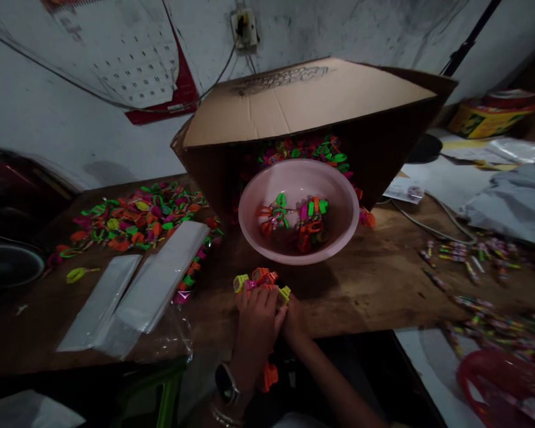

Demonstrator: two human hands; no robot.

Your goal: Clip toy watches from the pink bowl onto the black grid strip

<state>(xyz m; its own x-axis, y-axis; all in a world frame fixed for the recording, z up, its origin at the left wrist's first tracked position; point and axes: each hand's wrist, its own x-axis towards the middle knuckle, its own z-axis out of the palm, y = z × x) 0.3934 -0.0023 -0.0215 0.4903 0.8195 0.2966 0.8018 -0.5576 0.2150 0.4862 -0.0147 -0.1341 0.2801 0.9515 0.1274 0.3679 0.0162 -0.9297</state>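
At the table's front edge, a bunch of orange, yellow and pink plastic trinkets [264, 277], shaped like toy watches or rings, is gathered between both hands. My left hand [257, 309], with a watch on its wrist, lies over the bunch with its fingers curled around it. From the right, my right hand [294, 321] closes on the same bunch near a yellow piece; its fingers are partly hidden. Another orange piece [270, 377] hangs below my left hand. Just beyond is a pink bowl [298, 257] with several similar trinkets in it.
A cardboard box [307, 110] lies open behind the bowl, with more trinkets inside. At left are a trinket pile [138, 217] and clear plastic bags with white strips [160, 279]. Small striped sticks [472, 252] lie at right, near a red basket [503, 380].
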